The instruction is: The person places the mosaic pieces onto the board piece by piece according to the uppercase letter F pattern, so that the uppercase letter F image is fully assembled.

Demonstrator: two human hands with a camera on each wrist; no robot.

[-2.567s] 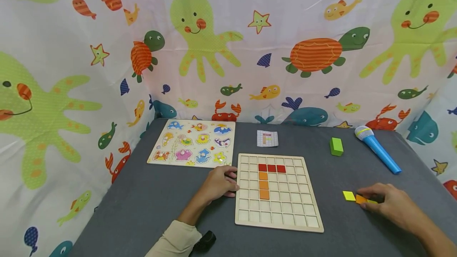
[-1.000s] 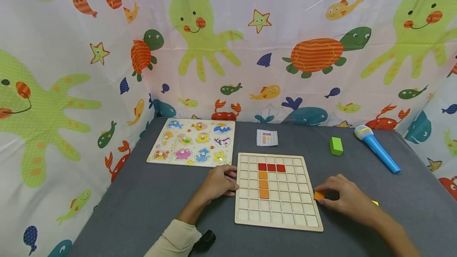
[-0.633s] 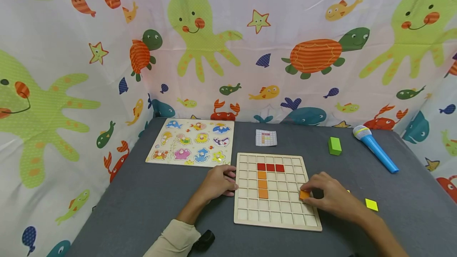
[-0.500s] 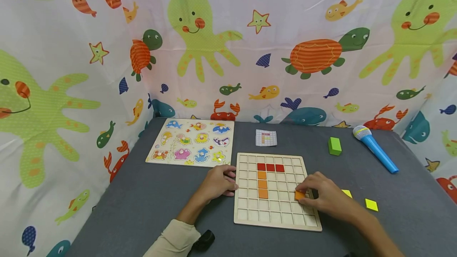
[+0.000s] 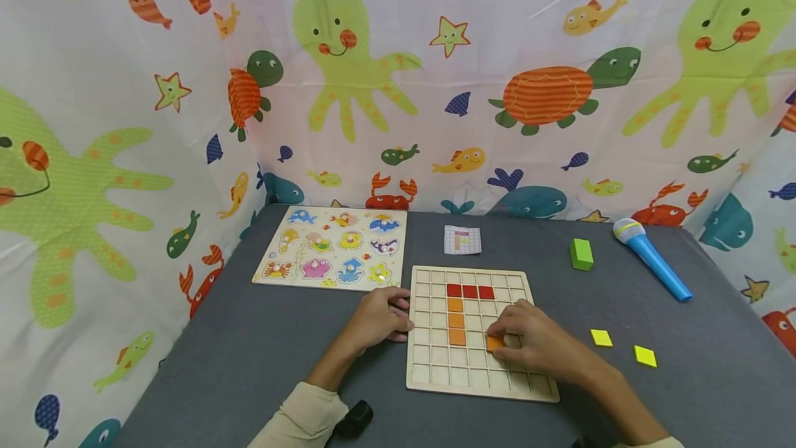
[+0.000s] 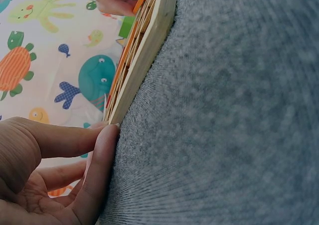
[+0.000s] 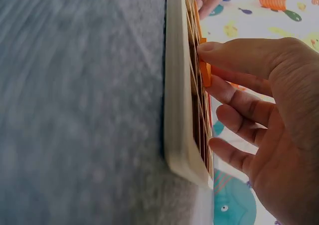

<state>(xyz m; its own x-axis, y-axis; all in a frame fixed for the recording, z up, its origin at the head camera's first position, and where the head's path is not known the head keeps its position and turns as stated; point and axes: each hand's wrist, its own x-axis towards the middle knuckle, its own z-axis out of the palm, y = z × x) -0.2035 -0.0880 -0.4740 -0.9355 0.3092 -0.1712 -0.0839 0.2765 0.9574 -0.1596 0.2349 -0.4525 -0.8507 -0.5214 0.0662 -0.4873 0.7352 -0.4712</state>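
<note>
A wooden grid board [image 5: 439, 373] lies on the grey table. My left hand [image 5: 376, 318] holds its left edge, thumb and a finger meeting there in the left wrist view. Over the right-middle cells, my right hand [image 5: 536, 339] pinches an orange square tile [image 5: 495, 343] between thumb and fingers. In the right wrist view that orange tile is tilted against the grid; whether it sits in a cell I cannot tell. Several tiles fill cells: a row of red tiles [image 5: 470, 292] near the top, and a column of orange tiles [image 5: 457, 320] below its left end.
Two yellow tiles [image 5: 601, 338] lie right of the board. Behind it is a small printed grid card [image 5: 462, 240]. A green block [image 5: 582, 254] and a blue toy microphone [image 5: 653, 258] stand back right; a sea-animal puzzle [image 5: 329, 247] lies back left.
My right hand has picked up the orange tile from between the two yellow ones and carried it left over the board. My left hand has stayed at the board's left edge.
</note>
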